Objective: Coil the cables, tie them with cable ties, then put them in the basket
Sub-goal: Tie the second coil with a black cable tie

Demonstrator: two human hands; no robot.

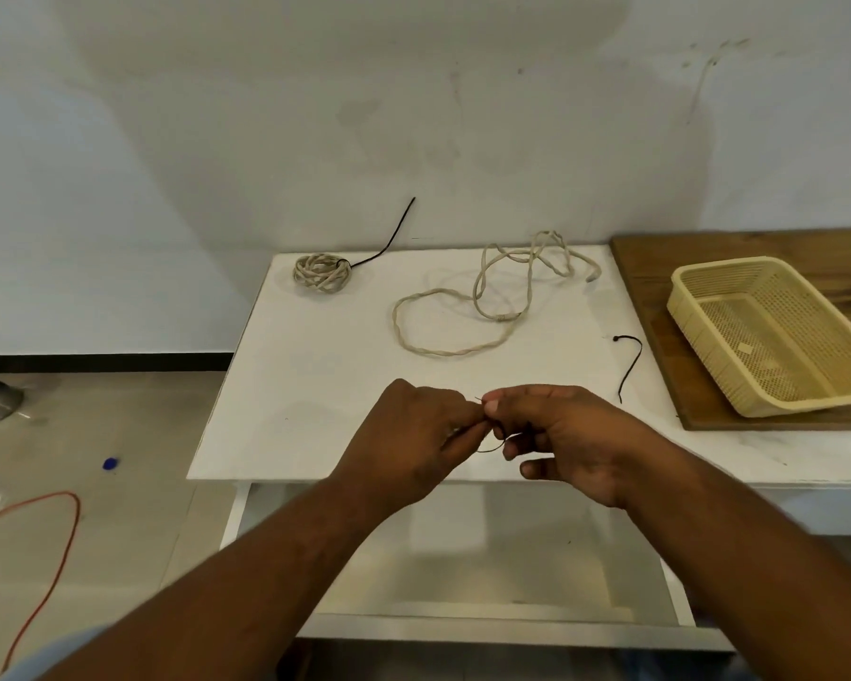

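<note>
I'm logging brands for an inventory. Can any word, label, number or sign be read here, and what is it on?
No text can be read.
Basket: a small pale patch on its floor, too small to tell if it bears print.
Coiled cable, loose cable, held cable tie, spare cable tie: no markings show.
Wall: stains only.

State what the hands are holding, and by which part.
A thin black cable tie: the left hand and right hand both pinch it where its ends meet, with its loop hanging below the fingertips.
</note>
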